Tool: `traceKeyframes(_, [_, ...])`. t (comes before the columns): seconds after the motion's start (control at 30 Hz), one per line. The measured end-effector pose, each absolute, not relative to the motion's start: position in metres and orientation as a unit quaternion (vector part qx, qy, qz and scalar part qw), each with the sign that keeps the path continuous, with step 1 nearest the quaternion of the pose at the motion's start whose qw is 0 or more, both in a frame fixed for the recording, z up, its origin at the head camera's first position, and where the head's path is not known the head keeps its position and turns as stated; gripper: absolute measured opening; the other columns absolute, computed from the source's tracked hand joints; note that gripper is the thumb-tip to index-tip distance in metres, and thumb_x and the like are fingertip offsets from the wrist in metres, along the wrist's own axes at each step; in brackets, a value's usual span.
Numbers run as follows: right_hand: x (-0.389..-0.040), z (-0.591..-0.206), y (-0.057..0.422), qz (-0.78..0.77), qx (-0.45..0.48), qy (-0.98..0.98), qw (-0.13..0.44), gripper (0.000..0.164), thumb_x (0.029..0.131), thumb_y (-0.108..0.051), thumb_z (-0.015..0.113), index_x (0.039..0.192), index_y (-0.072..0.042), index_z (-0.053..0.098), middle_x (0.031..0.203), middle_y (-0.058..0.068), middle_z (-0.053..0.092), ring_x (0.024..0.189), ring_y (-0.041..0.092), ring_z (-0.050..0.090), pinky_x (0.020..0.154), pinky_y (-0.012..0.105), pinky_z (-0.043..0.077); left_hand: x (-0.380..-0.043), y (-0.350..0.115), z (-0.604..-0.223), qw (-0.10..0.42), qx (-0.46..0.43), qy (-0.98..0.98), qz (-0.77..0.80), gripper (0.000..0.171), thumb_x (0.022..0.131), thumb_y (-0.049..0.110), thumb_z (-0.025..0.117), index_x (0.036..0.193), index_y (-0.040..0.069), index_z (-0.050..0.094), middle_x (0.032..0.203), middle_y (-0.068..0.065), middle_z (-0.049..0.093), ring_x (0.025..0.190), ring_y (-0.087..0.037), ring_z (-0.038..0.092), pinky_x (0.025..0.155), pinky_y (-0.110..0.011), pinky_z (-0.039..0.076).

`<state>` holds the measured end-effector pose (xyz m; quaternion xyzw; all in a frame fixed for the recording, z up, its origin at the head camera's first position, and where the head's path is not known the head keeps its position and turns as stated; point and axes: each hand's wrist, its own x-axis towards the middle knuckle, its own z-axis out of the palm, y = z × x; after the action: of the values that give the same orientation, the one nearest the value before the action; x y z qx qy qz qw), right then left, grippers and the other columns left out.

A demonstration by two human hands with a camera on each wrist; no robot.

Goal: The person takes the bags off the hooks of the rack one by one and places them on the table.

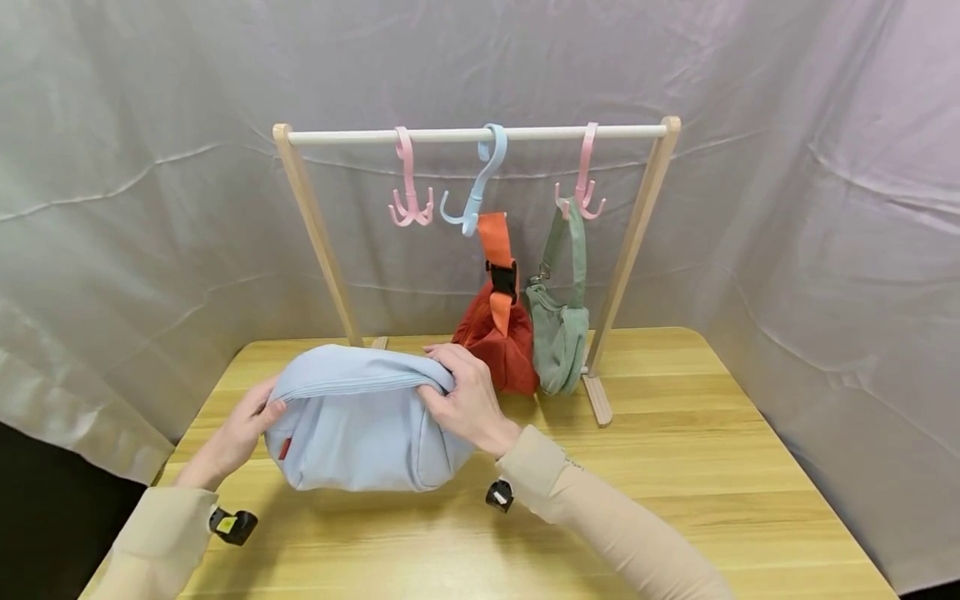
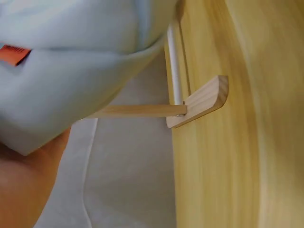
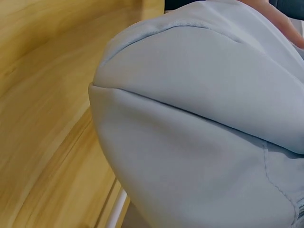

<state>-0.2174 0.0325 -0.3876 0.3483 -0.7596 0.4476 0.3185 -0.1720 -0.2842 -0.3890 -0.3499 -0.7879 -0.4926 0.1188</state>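
Between my two hands a light blue bag [image 1: 367, 437] with a long zipper and a small red tag is held up over the wooden table. My left hand [image 1: 243, 429] grips its left end, thumb on the near side and fingers behind the bag. At the upper right corner, my right hand [image 1: 467, 396] pinches the fabric by the zipper, thumb below and fingers over the top. The bag fills much of the left wrist view, where part of the left hand [image 2: 33, 183] shows under it. Its grey-blue side [image 3: 190, 123] covers most of the right wrist view.
Behind stands a wooden rack with a white bar [image 1: 337, 137]. On it hang a pink hook [image 1: 409, 187], a blue hook [image 1: 480, 187] with a red bag [image 1: 510, 358] on an orange strap, and another pink hook [image 1: 585, 179] with a green bag [image 1: 558, 342]. Grey curtains surround the table [image 1: 697, 467].
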Motion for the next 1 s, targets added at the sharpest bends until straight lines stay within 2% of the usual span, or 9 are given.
traceKeyframes(0.1, [-0.217,-0.387,0.032,0.459,0.335,-0.761,0.312,0.017,0.077,-0.006,0.069,0.094,-0.005,0.07,0.102,0.011,0.075,0.095,0.022,0.071,0.082,0.033,0.057,-0.167,-0.281,-0.393,0.134,-0.29,-0.814,-0.485,0.048,0.092,-0.004,0.057,0.138,0.011,0.054,0.122,0.018,0.063,0.103,0.0,0.058,0.089,-0.013,0.044])
traceKeyframes(0.27, [-0.217,-0.387,0.029,0.484,0.329,-0.757,0.29,0.016,0.078,-0.006,0.07,0.094,-0.006,0.071,0.098,0.008,0.075,0.09,0.019,0.07,0.078,0.029,0.056,-0.162,-0.273,-0.396,0.165,-0.16,-0.861,-0.454,0.051,0.085,0.002,0.077,0.132,0.006,0.057,0.109,0.028,0.061,0.092,0.003,0.059,0.078,-0.015,0.049])
traceKeyframes(0.4, [-0.216,-0.389,0.027,0.507,0.329,-0.752,0.262,0.015,0.079,-0.005,0.071,0.094,-0.006,0.071,0.093,0.008,0.075,0.081,0.017,0.067,0.072,0.023,0.053,-0.161,-0.268,-0.396,0.199,-0.113,-0.849,-0.476,0.034,0.089,0.002,0.073,0.121,0.003,0.063,0.1,0.029,0.063,0.085,0.005,0.059,0.073,-0.014,0.049])
traceKeyframes(0.53, [-0.215,-0.389,0.026,0.534,0.32,-0.752,0.22,0.016,0.078,-0.006,0.073,0.094,-0.006,0.071,0.09,0.008,0.074,0.077,0.014,0.063,0.07,0.02,0.049,-0.161,-0.267,-0.396,0.223,-0.097,-0.82,-0.517,0.023,0.092,0.0,0.069,0.112,0.01,0.067,0.095,0.027,0.065,0.079,0.004,0.058,0.069,-0.014,0.049])
traceKeyframes(0.7, [-0.216,-0.387,0.026,0.568,0.321,-0.744,0.146,0.021,0.08,-0.008,0.077,0.099,-0.006,0.068,0.096,0.01,0.073,0.084,0.01,0.061,0.075,0.02,0.049,-0.16,-0.269,-0.396,0.251,-0.089,-0.791,-0.551,0.029,0.092,-0.006,0.066,0.108,0.017,0.071,0.095,0.026,0.067,0.083,0.004,0.059,0.075,-0.011,0.047])
traceKeyframes(0.8, [-0.218,-0.387,0.027,0.577,0.333,-0.738,0.109,0.03,0.081,-0.01,0.08,0.107,-0.008,0.065,0.103,0.01,0.071,0.09,0.009,0.061,0.079,0.021,0.05,-0.16,-0.27,-0.397,0.264,-0.088,-0.769,-0.576,0.033,0.091,-0.011,0.064,0.105,0.018,0.072,0.095,0.023,0.069,0.084,0.004,0.059,0.076,-0.01,0.046])
traceKeyframes(1.0, [-0.223,-0.389,0.029,0.619,0.365,-0.695,0.012,0.05,0.086,-0.014,0.079,0.129,-0.004,0.055,0.127,0.016,0.064,0.113,0.017,0.062,0.098,0.021,0.049,-0.158,-0.273,-0.399,0.272,-0.098,-0.721,-0.63,0.038,0.091,-0.016,0.059,0.102,0.019,0.073,0.093,0.017,0.071,0.083,0.002,0.059,0.076,-0.012,0.045])
